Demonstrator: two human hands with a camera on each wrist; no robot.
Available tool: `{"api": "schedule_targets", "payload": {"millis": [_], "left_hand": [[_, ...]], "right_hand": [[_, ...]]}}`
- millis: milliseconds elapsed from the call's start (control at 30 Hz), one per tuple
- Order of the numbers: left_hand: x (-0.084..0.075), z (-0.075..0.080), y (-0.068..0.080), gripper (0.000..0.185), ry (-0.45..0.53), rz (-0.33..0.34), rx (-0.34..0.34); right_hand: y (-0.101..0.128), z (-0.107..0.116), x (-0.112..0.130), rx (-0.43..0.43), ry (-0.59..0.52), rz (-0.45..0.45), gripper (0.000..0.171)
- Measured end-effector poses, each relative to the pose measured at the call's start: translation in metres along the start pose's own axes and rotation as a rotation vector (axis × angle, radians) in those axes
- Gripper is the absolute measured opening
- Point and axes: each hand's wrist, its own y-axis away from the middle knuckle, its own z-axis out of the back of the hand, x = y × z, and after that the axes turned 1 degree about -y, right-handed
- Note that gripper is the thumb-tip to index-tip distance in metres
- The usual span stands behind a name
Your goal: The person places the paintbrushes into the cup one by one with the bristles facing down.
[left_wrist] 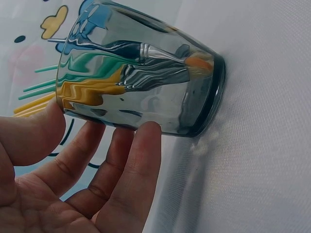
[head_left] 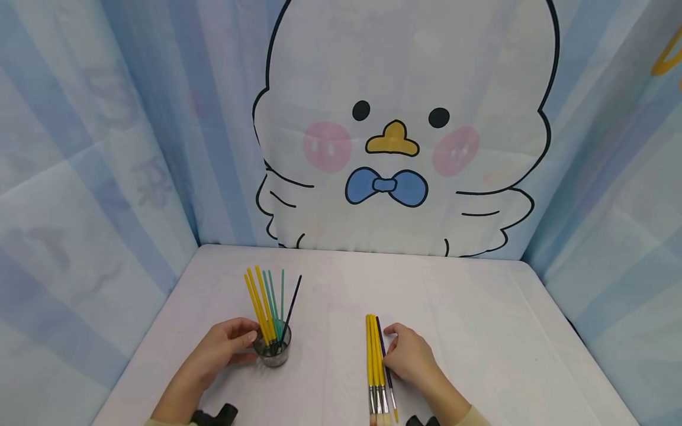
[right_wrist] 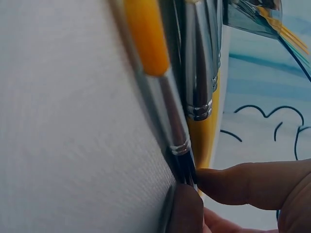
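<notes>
Left hand (head_left: 224, 349) fingers curled round clear glass cup (head_left: 273, 349) on white worktop (head_left: 479, 331); cup holds six brushes: three yellow, two green, one dark. Right hand (head_left: 410, 355) pinches dark thin brush (head_left: 385, 361) beside three yellow-handled brushes (head_left: 374, 367) lying flat.

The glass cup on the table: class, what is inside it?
The glass cup holds yellow, teal and dark brushes, handles up. The left hand grips it. Bristle ends show only distorted through the glass.
</notes>
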Motion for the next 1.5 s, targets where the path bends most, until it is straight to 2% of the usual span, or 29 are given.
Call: {"api": "schedule_targets", "payload": {"millis": [433, 800, 967, 1233, 1500], "left_hand": [[-0.002, -0.001, 0.001, 0.027, -0.006, 0.003, -0.003], [-0.002, -0.001, 0.002, 0.027, 0.000, -0.004, -0.003], [-0.001, -0.001, 0.002, 0.027, 0.000, -0.004, -0.003], [-0.002, -0.001, 0.001, 0.027, -0.002, 0.002, -0.004], [-0.002, -0.001, 0.001, 0.028, -0.006, 0.005, -0.001]], "right_hand": [[0.004, -0.001, 0.006, -0.040, 0.117, 0.018, 0.057], [0.005, 0.001, 0.008, -0.038, 0.107, 0.019, 0.054], [0.003, 0.003, 0.006, -0.011, 0.024, -0.008, 0.054], [0.000, 0.008, -0.003, 0.070, -0.274, -0.064, 0.058], [0.000, 0.010, -0.001, 0.097, -0.359, -0.086, 0.059]]}}
